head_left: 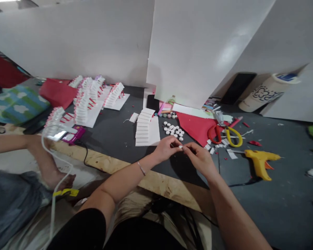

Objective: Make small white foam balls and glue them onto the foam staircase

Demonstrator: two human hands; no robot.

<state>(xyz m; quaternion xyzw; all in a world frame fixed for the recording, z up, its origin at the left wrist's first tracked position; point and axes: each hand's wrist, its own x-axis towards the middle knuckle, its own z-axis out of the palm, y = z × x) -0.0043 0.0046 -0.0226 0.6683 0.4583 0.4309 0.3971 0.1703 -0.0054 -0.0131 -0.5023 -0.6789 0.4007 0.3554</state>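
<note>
Between the fingertips of my left hand [168, 148] and my right hand [199, 158] is a small white piece [181, 147], pinched from both sides. Both hands are closed on it, just above the dark table's front part. Right behind them lies a cluster of small white round pieces [172, 130]. Left of that cluster, a stepped stack of white strips [143, 130] rises on a white card [154, 130]. A smaller white block [133, 117] sits beside the stack. Red sheet material [194, 126] spreads out behind my right hand.
Scissors with red and yellow handles [234, 137] lie by white scraps. A yellow glue gun [262, 161] rests at right, near a white cup [268, 92]. Several white stepped models [86, 100] stand at left. Another person's arm [39, 152] is at the left edge.
</note>
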